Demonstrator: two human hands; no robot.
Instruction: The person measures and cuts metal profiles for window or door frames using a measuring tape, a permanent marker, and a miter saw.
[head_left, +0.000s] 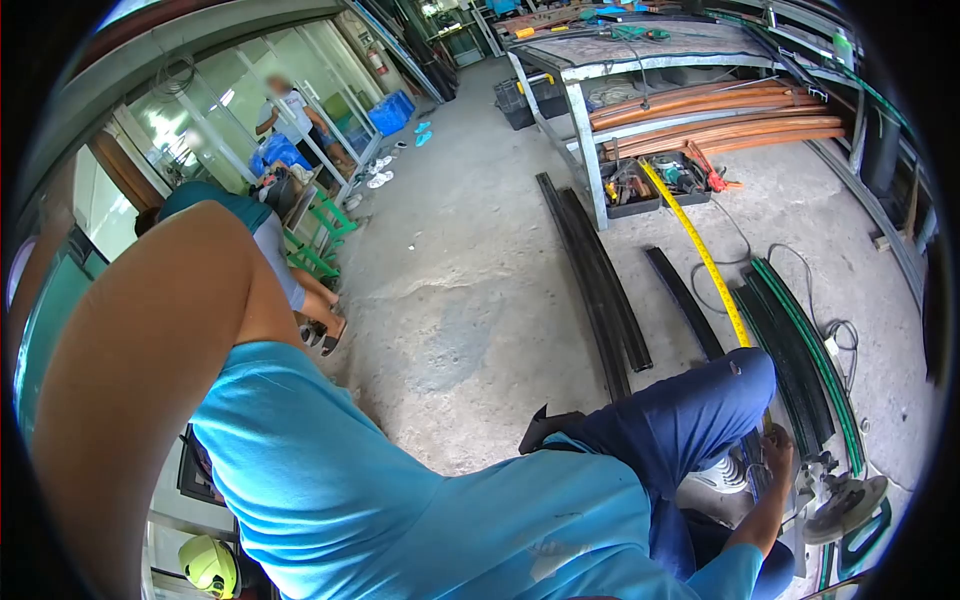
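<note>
A yellow tape measure point(706, 255) is stretched out over the floor from beside the tool trays to my bent knee, which hides part of it. Just past the knee, my right hand point(776, 452) is closed around its near end, low over a dark metal profile point(685, 300). Close by the hand stands a cut-off saw with a round disc point(845, 508). My left arm is raised, elbow bent large at the left; its hand is out of view.
Long black profiles point(590, 275) and green-edged strips point(815, 350) lie on the concrete. A metal workbench point(670, 62) holds copper-coloured bars point(710, 115) underneath. Tool trays point(632, 190) and loose cables sit nearby. A person point(270, 240) bends beside green stools point(325, 230); another person point(292, 120) stands by glass doors.
</note>
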